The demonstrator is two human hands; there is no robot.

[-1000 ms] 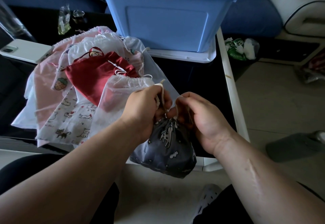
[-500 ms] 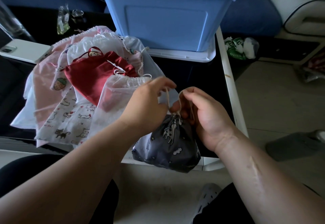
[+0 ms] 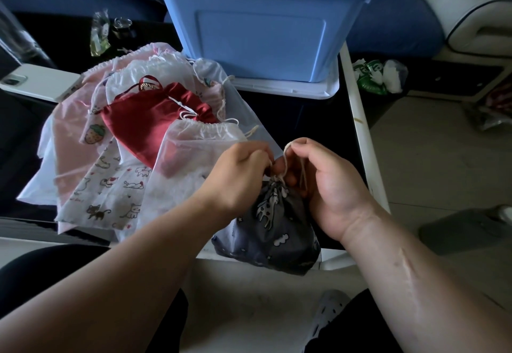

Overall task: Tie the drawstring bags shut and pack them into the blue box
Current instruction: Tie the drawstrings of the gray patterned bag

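Hands: left hand (image 3: 243,175) and right hand (image 3: 327,183) pinch the cord (image 3: 303,168) at the bag (image 3: 274,231) neck, to knot it;
Box (image 3: 263,28): far, close enough for packing

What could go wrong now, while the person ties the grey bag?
1. The grey bag hangs past the near edge of the table; if the left hand and right hand lose the cord, it may fall to the floor.
2. The cord loops close to the right hand, so it might snag there.
3. The sheer bag lies below the left hand and could be dragged along.
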